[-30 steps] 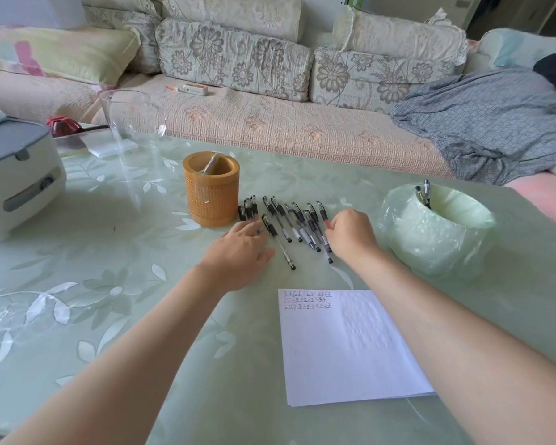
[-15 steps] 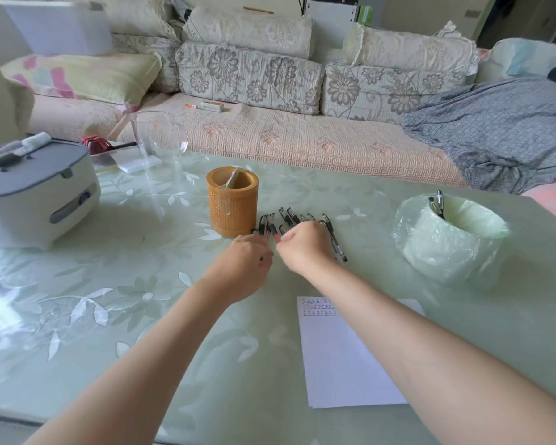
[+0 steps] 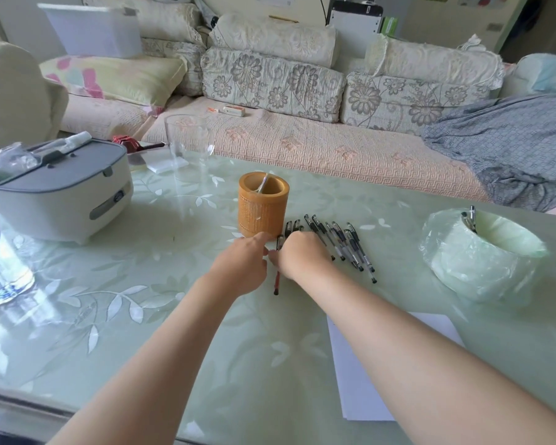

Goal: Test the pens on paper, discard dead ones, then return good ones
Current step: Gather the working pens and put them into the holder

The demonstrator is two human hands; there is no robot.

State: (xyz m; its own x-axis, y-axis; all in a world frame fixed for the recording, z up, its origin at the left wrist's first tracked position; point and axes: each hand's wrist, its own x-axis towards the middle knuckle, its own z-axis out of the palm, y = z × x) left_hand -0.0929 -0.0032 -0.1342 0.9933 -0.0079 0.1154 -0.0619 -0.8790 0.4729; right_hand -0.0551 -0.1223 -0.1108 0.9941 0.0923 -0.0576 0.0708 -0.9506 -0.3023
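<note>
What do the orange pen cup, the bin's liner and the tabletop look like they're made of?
Pen cup: probably bamboo or wood, matte orange-brown, fine woven-looking texture on its wall. Bin liner: thin translucent green plastic film, crinkled and shiny. Tabletop: glass or clear vinyl over a leaf print, judging by its reflections.

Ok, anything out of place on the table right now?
Nothing spilled or damaged. Only the red pen stands out: it lies between the left hand and right hand, nearer the person than the black pens.
</note>
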